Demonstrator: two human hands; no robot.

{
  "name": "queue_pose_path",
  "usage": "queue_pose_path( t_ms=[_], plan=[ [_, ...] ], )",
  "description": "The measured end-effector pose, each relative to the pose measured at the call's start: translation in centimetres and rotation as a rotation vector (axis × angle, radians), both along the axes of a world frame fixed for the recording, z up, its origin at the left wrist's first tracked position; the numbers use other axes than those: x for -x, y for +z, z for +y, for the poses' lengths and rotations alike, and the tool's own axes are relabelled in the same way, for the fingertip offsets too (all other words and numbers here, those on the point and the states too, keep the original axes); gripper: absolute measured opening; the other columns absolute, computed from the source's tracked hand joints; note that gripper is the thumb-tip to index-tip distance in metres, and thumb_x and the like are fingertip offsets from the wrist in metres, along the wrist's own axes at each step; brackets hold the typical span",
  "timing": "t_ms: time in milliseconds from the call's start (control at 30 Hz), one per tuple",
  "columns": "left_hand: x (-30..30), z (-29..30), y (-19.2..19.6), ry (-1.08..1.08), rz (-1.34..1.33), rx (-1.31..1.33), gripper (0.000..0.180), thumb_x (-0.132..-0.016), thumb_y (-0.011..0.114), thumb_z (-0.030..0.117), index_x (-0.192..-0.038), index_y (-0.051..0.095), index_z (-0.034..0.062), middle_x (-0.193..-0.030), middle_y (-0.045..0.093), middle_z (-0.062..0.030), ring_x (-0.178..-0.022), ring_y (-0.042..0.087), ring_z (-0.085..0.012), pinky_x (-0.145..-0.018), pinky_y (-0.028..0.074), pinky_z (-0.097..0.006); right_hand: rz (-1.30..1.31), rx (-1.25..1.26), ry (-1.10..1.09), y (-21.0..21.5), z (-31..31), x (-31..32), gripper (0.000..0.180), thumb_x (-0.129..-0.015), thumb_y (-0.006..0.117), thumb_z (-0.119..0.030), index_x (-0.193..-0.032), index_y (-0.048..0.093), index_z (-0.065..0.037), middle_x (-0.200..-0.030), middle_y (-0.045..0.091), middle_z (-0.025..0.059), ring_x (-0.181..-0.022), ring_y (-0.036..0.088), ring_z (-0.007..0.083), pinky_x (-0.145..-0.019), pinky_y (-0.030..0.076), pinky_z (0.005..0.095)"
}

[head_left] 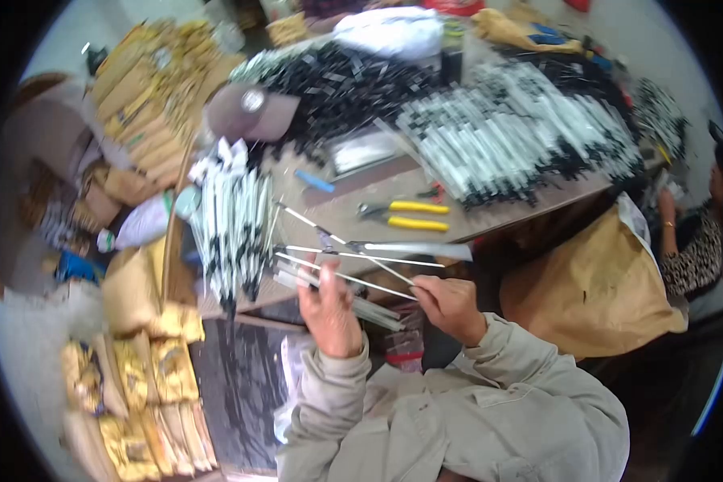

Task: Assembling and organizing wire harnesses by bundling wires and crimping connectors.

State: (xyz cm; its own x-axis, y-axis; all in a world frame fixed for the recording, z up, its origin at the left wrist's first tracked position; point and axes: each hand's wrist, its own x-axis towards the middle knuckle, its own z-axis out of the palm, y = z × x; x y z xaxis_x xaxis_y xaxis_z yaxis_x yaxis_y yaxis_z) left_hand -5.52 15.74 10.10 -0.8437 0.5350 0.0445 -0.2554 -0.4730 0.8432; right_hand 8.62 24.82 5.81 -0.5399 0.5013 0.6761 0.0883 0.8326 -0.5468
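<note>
My right hand point(451, 307) pinches the lower-right end of a hinged rod frame point(326, 240) at the table's point(337, 211) near edge, its long axis slanting from upper left to my grip, spread tips pointing left. My left hand point(329, 317) is beside it, fingers extended, contact unclear. Beyond lie yellow-handled pliers point(418, 226) and rod bundles point(498, 140); brown packages point(140, 149) line the room's left.

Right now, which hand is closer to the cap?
Left. The left hand is below the cap in the picture, slightly right; the right hand is also below, but farther right.
</note>
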Motion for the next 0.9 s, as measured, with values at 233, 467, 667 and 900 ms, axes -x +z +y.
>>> queue_pose_path(
  t_ms=[233,467,667,900],
  plan=[
    [0.2,-0.4,-0.2,0.058,-0.094,-0.046,0.019,-0.088,0.057,0.014,-0.106,0.054,0.0063,-0.079,0.058,-0.0010,-0.059,0.045,-0.0032,-0.049,0.032,-0.016,-0.023,-0.135,0.030,-0.5,-2.0,-1.3,0.014,-0.073,0.066,-0.003,-0.086,0.062,-0.003,-0.075,0.065,0.0108,-0.060,0.063,0.0237,-0.051,0.049,0.0297],
    [0.9,-0.7,-1.2,0.262,0.122,-0.091,0.024,-0.091,0.051,0.014,-0.111,0.052,0.0002,-0.064,0.045,0.0019,-0.056,0.039,-0.0052,-0.052,0.031,-0.019,-0.275,0.057,0.158,1.1,-0.3,-4.6,0.011,-0.077,0.064,-0.011,-0.069,0.060,-0.006,-0.064,0.058,0.0099,-0.051,0.057,0.0234,-0.046,0.043,0.0303],
    [-1.5,-0.3,0.2,-0.057,0.012,-0.103,0.024,-0.093,0.048,0.017,-0.111,0.050,0.0008,-0.054,0.042,-0.0007,-0.043,0.038,-0.0076,-0.040,0.031,-0.021,-0.017,-0.042,-0.086,4.3,5.6,-2.6,0.008,-0.081,0.057,-0.005,-0.075,0.058,0.001,-0.065,0.055,0.0116,-0.054,0.055,0.0217,-0.051,0.042,0.0290],
    [-2.7,-1.9,1.0,-0.275,-0.079,-0.106,0.017,-0.094,0.043,0.016,-0.108,0.041,0.0057,-0.091,0.062,-0.0209,-0.067,0.062,-0.0221,-0.055,0.050,-0.028,-0.173,-0.088,-0.365,4.1,23.9,1.1,0.009,-0.078,0.061,-0.012,-0.082,0.059,-0.005,-0.081,0.061,0.0130,-0.075,0.058,0.0310,-0.064,0.045,0.0362]
  ],
)
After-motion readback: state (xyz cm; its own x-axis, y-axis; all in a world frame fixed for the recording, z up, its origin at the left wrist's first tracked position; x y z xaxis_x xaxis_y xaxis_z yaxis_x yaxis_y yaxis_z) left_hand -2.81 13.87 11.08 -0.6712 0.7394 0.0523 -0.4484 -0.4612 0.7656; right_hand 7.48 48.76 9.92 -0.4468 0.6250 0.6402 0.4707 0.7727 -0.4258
